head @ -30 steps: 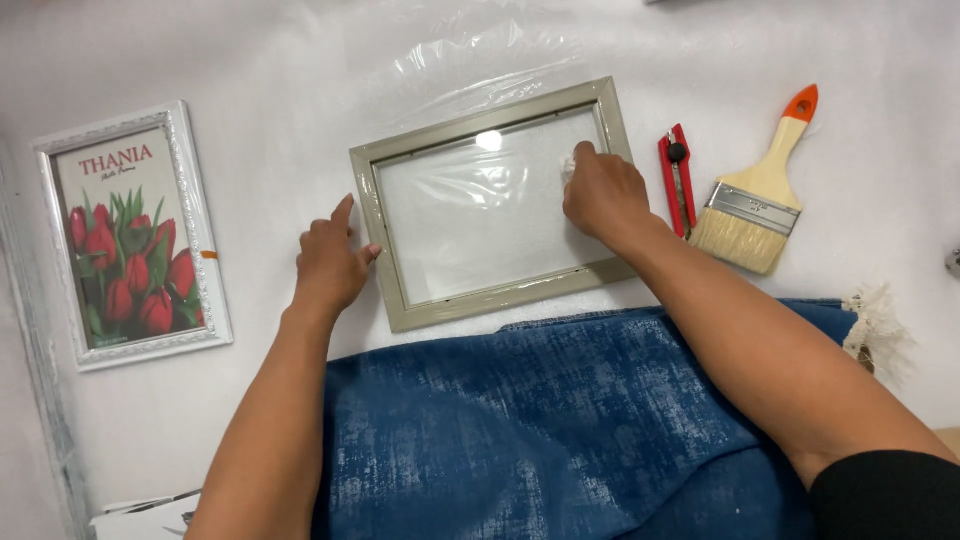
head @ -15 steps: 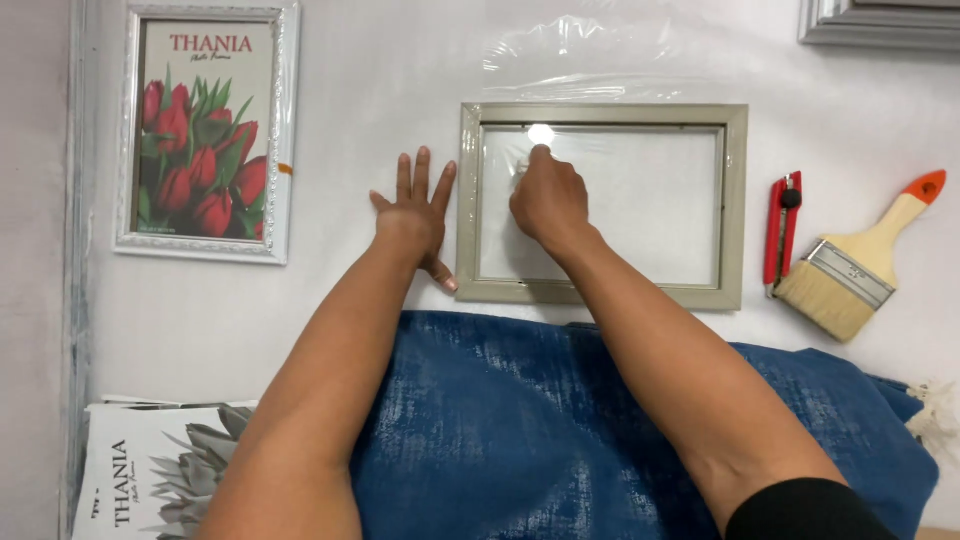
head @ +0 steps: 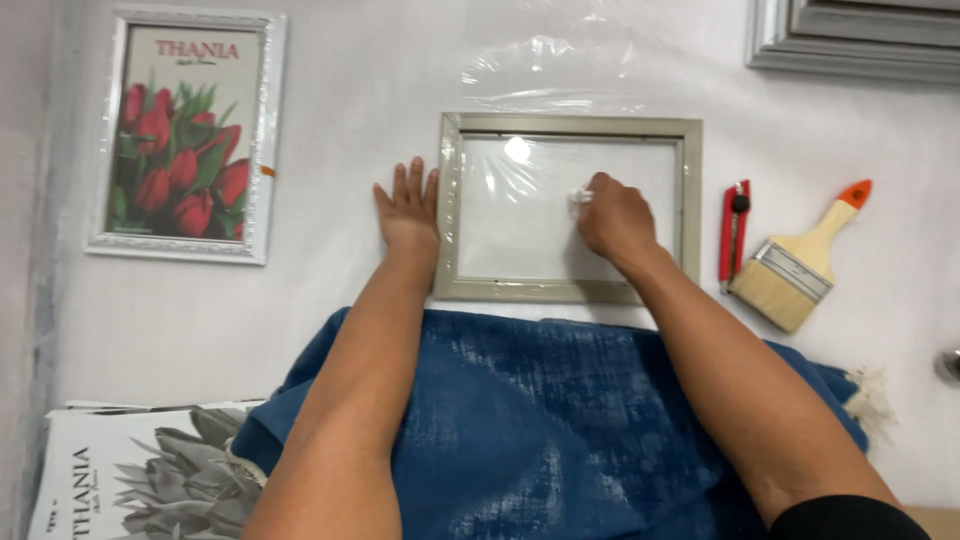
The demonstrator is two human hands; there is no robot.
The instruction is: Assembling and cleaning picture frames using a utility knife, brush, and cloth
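**A:** Entry one, please: what did the hands have?

**B:** I logged the left hand (head: 408, 212) lying flat on the white table (head: 330, 300), fingers spread and straight, gripping nothing, its thumb side touching the left rail of the grey-beige rectangular picture frame wrapped in clear plastic film (head: 568, 292). The right hand (head: 615, 215) rested on the frame's glazed middle, fingers curled together over a small white wad (head: 580, 197); only a corner of the wad showed, so I could not tell what it was made of.

**A:** And the frame itself?

**B:** It lay flat between the two hands' reach, long sides running across me, loose film bunched on the table beyond it, away from the right hand's knuckles.

**A:** Entry two: items around the grip?

**B:** Just outward of the right hand, past the frame's right rail, I noted a red utility knife with a black slider (head: 734, 232), and beyond that a flat wooden paintbrush with pale bristles and an orange handle tip (head: 798, 268). Well outward of the left hand lay a white ornate frame holding a red tulip print (head: 186, 133). Under both forearms spread a blue textured cloth (head: 540, 420). Near the left elbow sat a stack of grey flower prints (head: 140, 475). Far beyond the right hand, a grey moulded frame corner (head: 860, 40).
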